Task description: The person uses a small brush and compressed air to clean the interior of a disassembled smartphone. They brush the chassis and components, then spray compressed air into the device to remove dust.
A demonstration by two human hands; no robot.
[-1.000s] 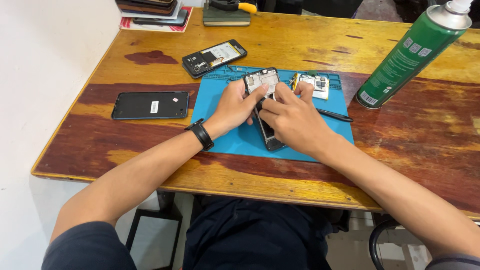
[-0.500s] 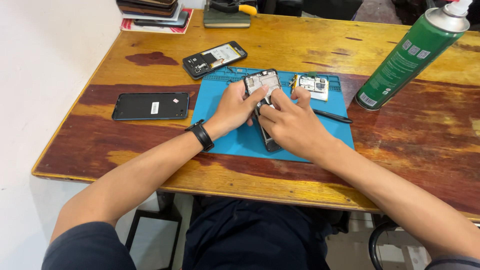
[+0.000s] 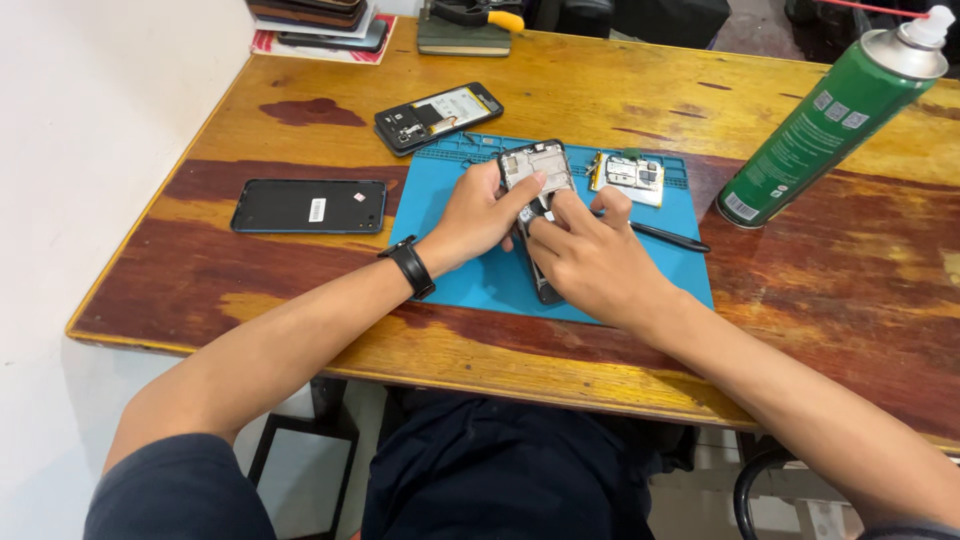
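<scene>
Phone (image 3: 537, 175), opened, back cover off, bare frame and board exposed, lying lengthwise on mat (image 3: 470, 280) near its middle. Left hand (image 3: 480, 212) clasped round phone's upper left edge, thumb pressed across the open face. Right hand (image 3: 590, 255) curled over phone's lower half, fingertips pinching or pressing something small at mid-body; exactly what sits under those fingertips cannot be told, hidden by the fingers. Probably light, thin and stiff, yet fragile with the shell off: exposed board, thin connectors and flex cables likely easy to tear or bend. Best held by the side rails of the frame, as the left hand does now, never by the open middle. Just right of phone, small board (image 3: 628, 175) on the mat; black tool (image 3: 668, 237) lying beyond the right hand's knuckles. Left of mat, black phone (image 3: 308, 206) flat on table (image 3: 800, 320); above mat's upper left corner, another opened phone (image 3: 438, 117). Far right of mat, green spray can (image 3: 830, 115), tilted in view.
</scene>
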